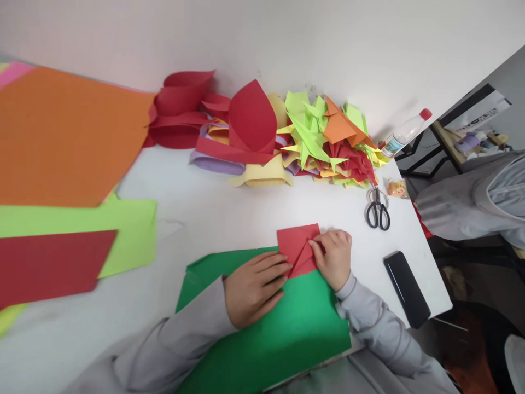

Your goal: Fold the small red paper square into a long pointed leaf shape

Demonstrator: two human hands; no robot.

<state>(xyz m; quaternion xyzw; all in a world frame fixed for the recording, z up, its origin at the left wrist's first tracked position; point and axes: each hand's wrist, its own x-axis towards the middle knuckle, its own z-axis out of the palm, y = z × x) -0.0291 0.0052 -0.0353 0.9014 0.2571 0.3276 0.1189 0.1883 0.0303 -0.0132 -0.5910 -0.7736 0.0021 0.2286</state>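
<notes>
A small red sheet of paper (292, 241) with a diagonal fold lies over the far edge of a large green sheet (287, 317). My left hand (258, 287) rests flat on the green sheet, its fingers stretched out and the tips on the red paper's left lower edge. At the red paper's right side, my right hand (333, 257) pinches the folded flap between thumb and fingers. The underside of the fold is hidden.
Folded paper shapes (311, 131) in several colours pile up along the wall. Large orange (74, 137), light green (135, 230) and dark red (53, 262) sheets lie left. Scissors (378, 210), a phone (407, 289), a bottle (406, 134) and a small packet (396, 189) sit right.
</notes>
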